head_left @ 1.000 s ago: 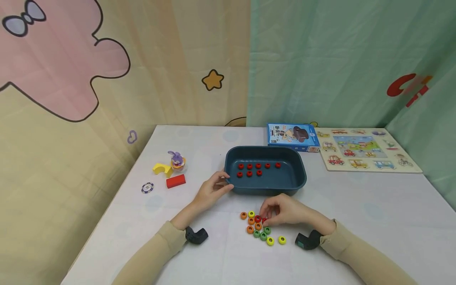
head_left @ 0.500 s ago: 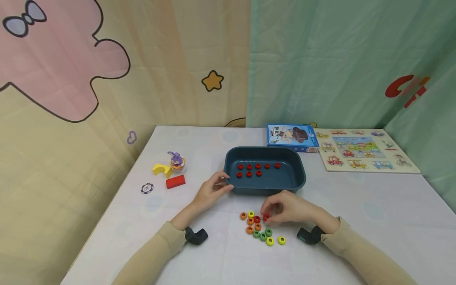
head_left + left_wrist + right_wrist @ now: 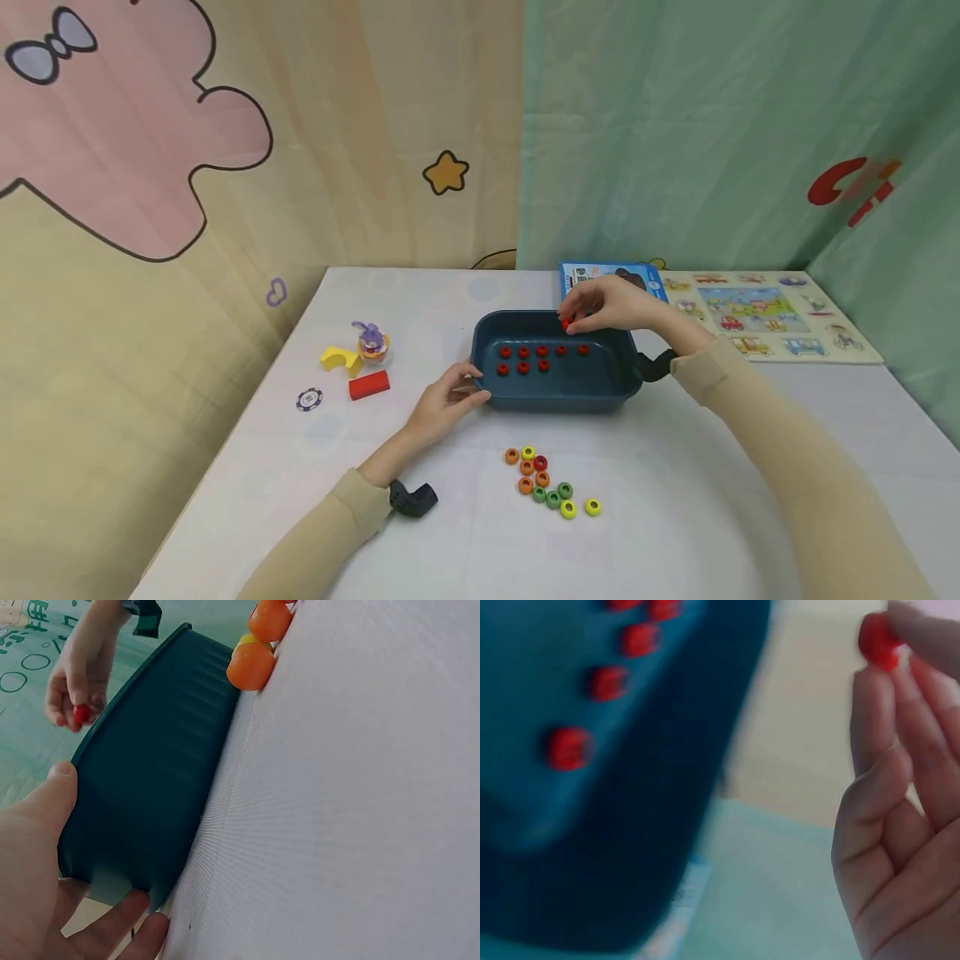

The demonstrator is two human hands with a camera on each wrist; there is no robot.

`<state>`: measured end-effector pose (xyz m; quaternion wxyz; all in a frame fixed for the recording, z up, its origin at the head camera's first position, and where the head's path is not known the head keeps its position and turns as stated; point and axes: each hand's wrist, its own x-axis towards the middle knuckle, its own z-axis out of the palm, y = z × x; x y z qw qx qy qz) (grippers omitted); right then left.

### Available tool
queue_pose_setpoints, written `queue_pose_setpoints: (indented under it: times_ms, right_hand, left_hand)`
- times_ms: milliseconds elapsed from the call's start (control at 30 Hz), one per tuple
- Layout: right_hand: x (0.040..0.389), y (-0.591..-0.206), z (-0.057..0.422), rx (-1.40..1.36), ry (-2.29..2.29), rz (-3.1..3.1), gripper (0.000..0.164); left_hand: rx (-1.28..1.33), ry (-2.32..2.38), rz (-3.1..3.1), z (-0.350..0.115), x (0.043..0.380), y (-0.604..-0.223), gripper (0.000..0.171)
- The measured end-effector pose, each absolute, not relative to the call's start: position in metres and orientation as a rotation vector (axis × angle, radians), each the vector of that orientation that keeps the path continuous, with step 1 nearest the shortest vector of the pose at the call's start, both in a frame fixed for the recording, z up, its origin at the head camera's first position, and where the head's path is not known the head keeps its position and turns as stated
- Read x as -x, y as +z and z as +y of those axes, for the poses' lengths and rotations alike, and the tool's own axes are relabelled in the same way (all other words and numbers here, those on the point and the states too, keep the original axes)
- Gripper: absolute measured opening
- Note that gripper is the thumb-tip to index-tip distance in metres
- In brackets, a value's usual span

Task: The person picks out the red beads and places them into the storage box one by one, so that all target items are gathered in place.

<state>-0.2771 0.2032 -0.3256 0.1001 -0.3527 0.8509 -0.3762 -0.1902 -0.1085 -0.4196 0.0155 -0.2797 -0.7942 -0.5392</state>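
In the head view, my right hand pinches a red bead above the far side of a dark blue tray. The right wrist view shows that red bead between thumb and fingertips. My left hand holds the tray's near left corner, its thumb on the long wall and its fingers round the end, as the left wrist view shows. Several red beads lie in two rows inside the tray. In front of it sits a loose group of orange, green and yellow beads, with one red bead.
A blue box and a wooden picture puzzle board lie behind and right of the tray. At left are a purple rabbit figure, a yellow arch block, a red block and a poker chip.
My right hand has picked up a red bead from the loose group and carried it up and away over the tray. The left hand stays at the tray's corner.
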Motion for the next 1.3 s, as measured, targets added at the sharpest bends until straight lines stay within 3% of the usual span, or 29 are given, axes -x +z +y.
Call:
queue_pose_setpoints:
  times_ms: [167,600,1300]
  right_hand:
    - [0.302,-0.353,0.199,0.949,-1.022,2.359,0.029]
    - [0.315,-0.385,0.178,0.995,-0.65,2.354,0.021]
    - [0.315,-0.389,0.183,0.856,-0.738,2.303,0.024]
  left_hand:
    - [0.874,-1.676,-2.474,-0.109,0.19,-0.422,0.029]
    - [0.9,-1.689,-2.45,-0.109,0.191,-0.421,0.03]
    - [0.896,-1.693,-2.476,-0.109,0.192,-0.418,0.03]
